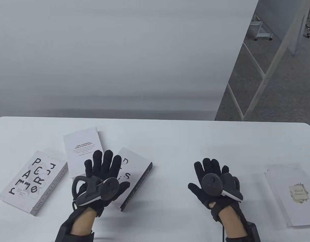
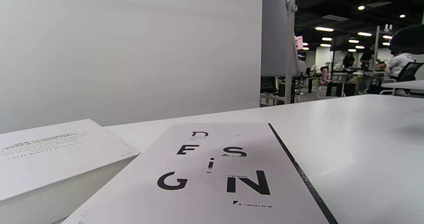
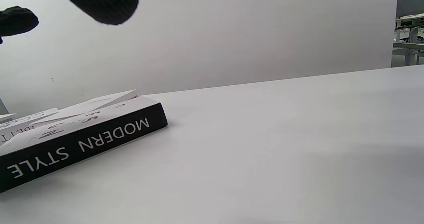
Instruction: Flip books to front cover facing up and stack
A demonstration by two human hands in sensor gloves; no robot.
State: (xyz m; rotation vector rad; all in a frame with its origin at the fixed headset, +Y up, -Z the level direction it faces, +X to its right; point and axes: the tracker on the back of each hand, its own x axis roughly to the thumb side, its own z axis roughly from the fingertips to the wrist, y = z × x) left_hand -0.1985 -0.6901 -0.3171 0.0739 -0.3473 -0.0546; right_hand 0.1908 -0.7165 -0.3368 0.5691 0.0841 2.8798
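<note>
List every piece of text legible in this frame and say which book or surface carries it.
"MODERN STYLE": black spine of the white book with a black spine.
"DESIGN", scattered letters: that book's cover; the small print beneath is too small to read.
"SANBETTER ...": spine of the white book with large scattered black letters; the rest is unclear.
White book showing lines of small print: too small to read.
Flat white book with a cream label: label blurred.

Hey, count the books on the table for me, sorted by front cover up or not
Front cover up: 3, the Design book, the scattered-letters book, the label book
Small-text side up: 1, the white book
Total: 4
</note>
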